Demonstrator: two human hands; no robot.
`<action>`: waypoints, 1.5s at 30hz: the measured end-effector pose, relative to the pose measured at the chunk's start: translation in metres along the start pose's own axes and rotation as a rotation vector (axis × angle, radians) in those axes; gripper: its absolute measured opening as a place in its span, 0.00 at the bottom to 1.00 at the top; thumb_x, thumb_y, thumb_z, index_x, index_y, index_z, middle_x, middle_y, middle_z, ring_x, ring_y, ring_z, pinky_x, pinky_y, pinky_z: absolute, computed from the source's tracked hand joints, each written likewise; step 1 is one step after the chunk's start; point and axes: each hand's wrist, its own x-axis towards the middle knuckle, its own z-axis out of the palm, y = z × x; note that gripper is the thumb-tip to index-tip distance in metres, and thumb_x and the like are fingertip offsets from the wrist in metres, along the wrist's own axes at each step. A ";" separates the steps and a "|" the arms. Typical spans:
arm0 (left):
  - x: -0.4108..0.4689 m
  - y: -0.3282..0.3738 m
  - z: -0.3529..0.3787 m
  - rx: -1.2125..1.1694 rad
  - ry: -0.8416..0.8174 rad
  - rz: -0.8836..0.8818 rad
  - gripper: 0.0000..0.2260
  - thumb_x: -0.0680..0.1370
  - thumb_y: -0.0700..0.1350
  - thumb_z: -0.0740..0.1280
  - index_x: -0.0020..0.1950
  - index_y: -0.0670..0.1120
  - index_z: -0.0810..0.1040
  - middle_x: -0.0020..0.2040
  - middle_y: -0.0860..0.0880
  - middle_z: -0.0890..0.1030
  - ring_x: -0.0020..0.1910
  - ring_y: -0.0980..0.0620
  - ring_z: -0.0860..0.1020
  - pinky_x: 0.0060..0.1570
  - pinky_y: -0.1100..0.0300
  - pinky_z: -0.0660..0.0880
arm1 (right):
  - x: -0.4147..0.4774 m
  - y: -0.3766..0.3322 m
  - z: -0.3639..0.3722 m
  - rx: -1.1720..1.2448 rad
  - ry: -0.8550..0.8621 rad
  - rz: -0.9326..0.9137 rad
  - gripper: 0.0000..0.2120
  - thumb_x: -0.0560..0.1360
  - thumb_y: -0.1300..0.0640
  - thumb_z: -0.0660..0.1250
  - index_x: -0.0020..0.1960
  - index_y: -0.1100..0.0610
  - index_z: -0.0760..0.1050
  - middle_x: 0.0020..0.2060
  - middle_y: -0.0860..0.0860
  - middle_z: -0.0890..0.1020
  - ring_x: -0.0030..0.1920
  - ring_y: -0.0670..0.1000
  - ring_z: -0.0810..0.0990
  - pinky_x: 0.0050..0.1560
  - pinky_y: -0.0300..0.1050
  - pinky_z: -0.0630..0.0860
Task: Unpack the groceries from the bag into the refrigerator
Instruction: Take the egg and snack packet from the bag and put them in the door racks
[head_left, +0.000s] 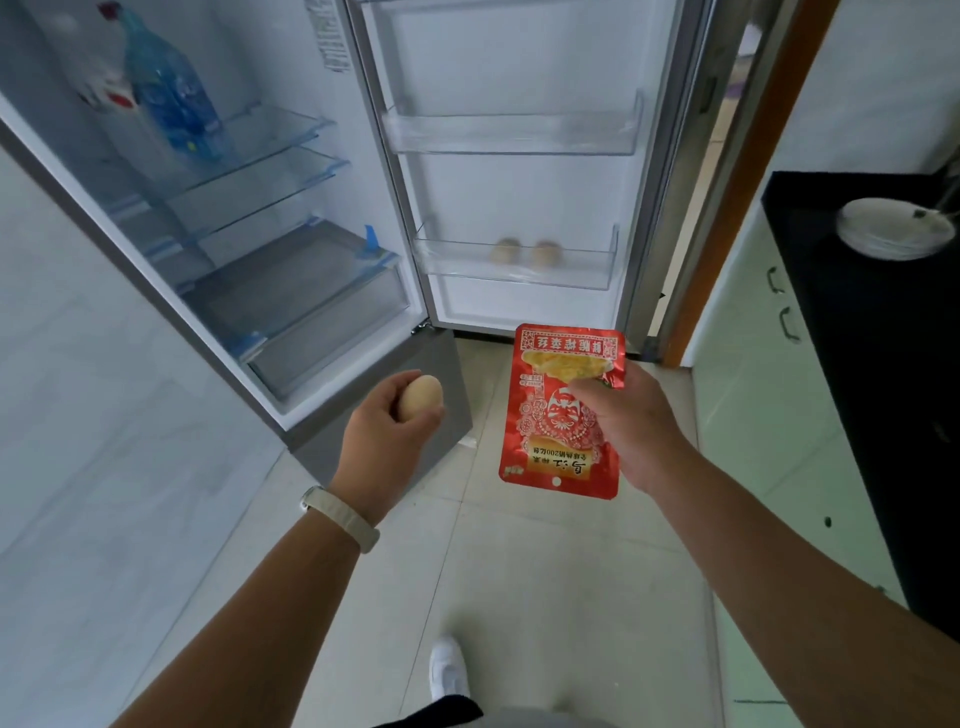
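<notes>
Left hand (387, 421): fingers (426, 418) curled shut round an egg (422, 397), egg seated in the palm, top half showing. Pale band on that wrist.

Right hand (631, 415): fingers (584, 387) pinched on a red foil packet (563, 410), thumb on the printed face, other digits hidden behind. Packet hanging flat, face to the camera, print upside down.

Both loads held in the air over the tiled floor (519, 561), just short of the open refrigerator (291, 291). Egg nearest the bottom drawer (311, 306); packet just below the open door (519, 197), under its lower bin.

Progress, judged from what is stored: partway.
- Two eggs (524, 254) already in the lower door bin (514, 270), side by side.
- Blue plastic bag (171, 104) plus something white and red on an upper glass shelf (249, 150), blurred, contents unclear.
- Upper door bin (514, 132) empty, bottom drawer looks empty.

Left to do: egg and packet in hand not yet placed. Likely slot for the egg is beside the two in the door bin; packet could go on any shelf or bin. Grocery bag not in view, so remaining count unknown.

Off to the right: dark table (857, 312) with a stack of white plates (893, 228), not involved.
</notes>
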 end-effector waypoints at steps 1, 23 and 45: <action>0.009 -0.003 0.000 0.000 0.003 -0.004 0.15 0.75 0.43 0.73 0.60 0.55 0.76 0.50 0.58 0.79 0.47 0.58 0.79 0.40 0.69 0.74 | 0.009 -0.001 0.004 -0.003 -0.006 0.005 0.09 0.76 0.54 0.70 0.55 0.48 0.77 0.48 0.48 0.86 0.48 0.51 0.85 0.47 0.49 0.80; 0.354 -0.039 0.008 0.086 -0.269 0.079 0.20 0.75 0.48 0.73 0.66 0.50 0.76 0.57 0.51 0.79 0.50 0.57 0.78 0.46 0.69 0.74 | 0.243 -0.046 0.110 -0.030 0.242 0.102 0.09 0.75 0.57 0.70 0.54 0.50 0.79 0.46 0.51 0.87 0.46 0.54 0.86 0.53 0.61 0.81; 0.466 0.003 0.099 0.249 -0.250 0.083 0.19 0.76 0.45 0.72 0.66 0.48 0.75 0.56 0.50 0.77 0.48 0.53 0.77 0.36 0.72 0.69 | 0.320 -0.137 0.074 -0.131 0.176 -0.128 0.11 0.76 0.51 0.70 0.57 0.47 0.75 0.47 0.46 0.85 0.45 0.48 0.86 0.50 0.54 0.83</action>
